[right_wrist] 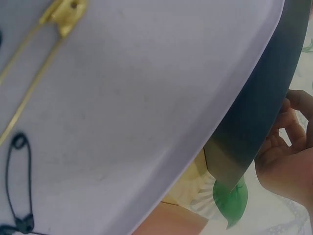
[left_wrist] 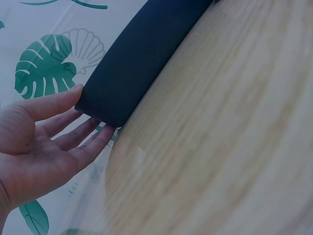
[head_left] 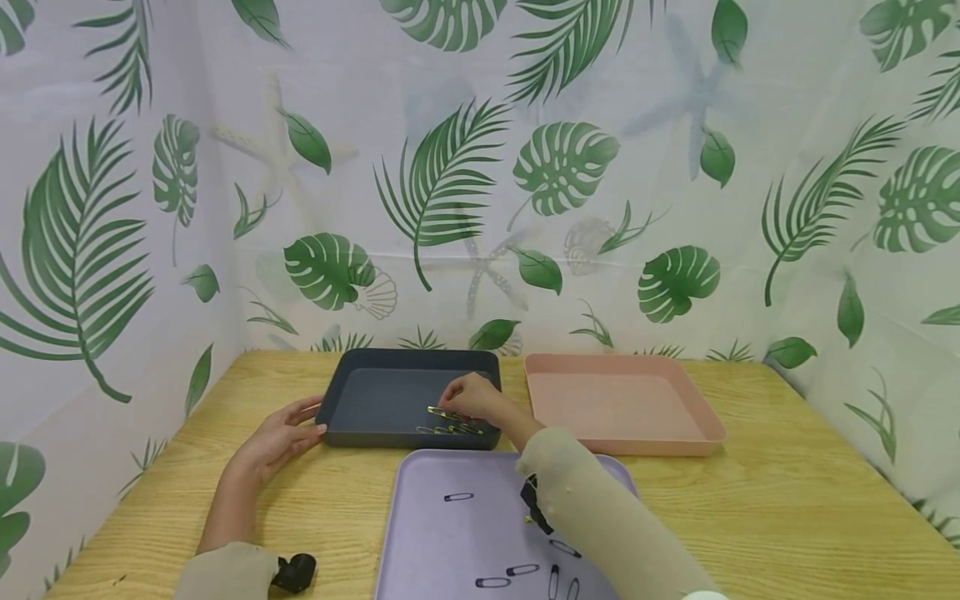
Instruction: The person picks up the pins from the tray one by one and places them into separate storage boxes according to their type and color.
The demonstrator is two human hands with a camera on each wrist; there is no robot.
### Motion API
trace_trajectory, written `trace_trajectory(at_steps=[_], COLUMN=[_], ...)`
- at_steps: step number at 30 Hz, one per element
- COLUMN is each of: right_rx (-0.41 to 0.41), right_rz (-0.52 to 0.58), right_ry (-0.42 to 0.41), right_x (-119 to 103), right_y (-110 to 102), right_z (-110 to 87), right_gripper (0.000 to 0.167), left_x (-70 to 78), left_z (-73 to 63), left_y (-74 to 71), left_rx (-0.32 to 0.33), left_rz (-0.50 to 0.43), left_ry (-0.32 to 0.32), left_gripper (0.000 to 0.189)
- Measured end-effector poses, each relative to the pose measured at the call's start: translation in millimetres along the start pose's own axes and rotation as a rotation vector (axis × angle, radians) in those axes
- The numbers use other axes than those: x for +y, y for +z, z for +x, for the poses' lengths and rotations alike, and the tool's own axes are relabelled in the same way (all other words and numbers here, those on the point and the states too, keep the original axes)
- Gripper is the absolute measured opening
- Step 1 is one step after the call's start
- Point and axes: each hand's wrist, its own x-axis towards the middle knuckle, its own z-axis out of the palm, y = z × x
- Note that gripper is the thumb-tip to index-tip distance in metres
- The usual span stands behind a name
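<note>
My left hand (head_left: 273,442) touches the left end of the dark grey tray (head_left: 360,439), its fingers fairly straight. In the left wrist view, the thumb (left_wrist: 58,104) and fingertips meet the tray's end wall (left_wrist: 132,63). Over the right part of that tray, my right hand (head_left: 476,398) pinches a gold safety pin (head_left: 441,412). Several more gold safety pins (head_left: 468,429) lie just below it in the tray. In the right wrist view, the tray wall partly hides the right hand's fingertips. Black safety pins (head_left: 492,582) lie scattered on the lilac tray (head_left: 420,533) in front.
A pink tray (head_left: 622,447) stands right of the dark one on the wooden table (head_left: 787,500). One gold safety pin (right_wrist: 63,19) on the lilac tray is partly covered by the right forearm in the head view. A leaf-patterned cloth (head_left: 465,183) hangs behind.
</note>
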Motion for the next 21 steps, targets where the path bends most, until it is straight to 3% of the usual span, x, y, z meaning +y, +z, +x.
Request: trace_trajectory(at_steps=[21], right_rx=[0.000], right_rz=[-0.005], right_ry=[-0.031], right_x=[-2.7], right_y=[-8.8], right_z=[-6.5], right_gripper=[0.012], left_x=[0.4], left_z=[-0.9], left_y=[0.1], left_rx=[-0.002], left_rz=[0.005], left_ry=[0.005], left_gripper=[0.065])
